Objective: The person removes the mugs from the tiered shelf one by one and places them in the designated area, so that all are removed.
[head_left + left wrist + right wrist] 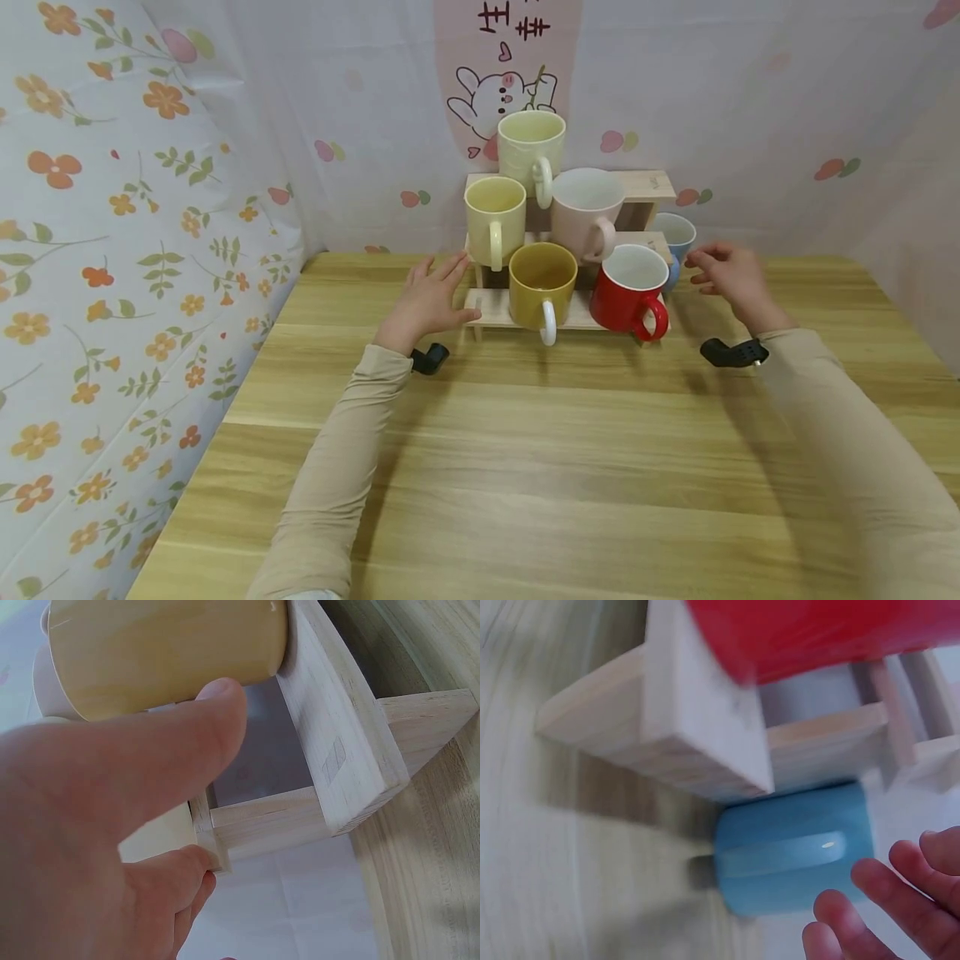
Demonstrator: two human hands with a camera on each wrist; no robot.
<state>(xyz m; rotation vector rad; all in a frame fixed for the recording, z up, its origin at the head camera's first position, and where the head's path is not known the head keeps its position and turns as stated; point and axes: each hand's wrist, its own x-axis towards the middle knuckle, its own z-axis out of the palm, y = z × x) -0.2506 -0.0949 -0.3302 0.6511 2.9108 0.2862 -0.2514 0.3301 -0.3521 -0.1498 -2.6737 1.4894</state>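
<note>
My left hand [431,302] is at the left end of a three-step wooden rack [491,308], fingers stretched out. In the left wrist view, its fingertips touch the edge of a rack step, and the thumb lies close to a mustard mug [165,652]. Beside the rack's right end, a light blue mug [677,229] stands on the table. My right hand [731,279] hovers by that mug with loosely bent fingers, apart from it in the right wrist view. A red mug [624,293] sits on the lowest step, right of the mustard one.
The middle step holds a yellow mug [491,212] and a pale pink mug [576,221]. On the top step stands a pale green mug [521,154]. Printed cloth [360,108] hangs behind the wooden table [525,467], with flowered cloth [135,250] at the left.
</note>
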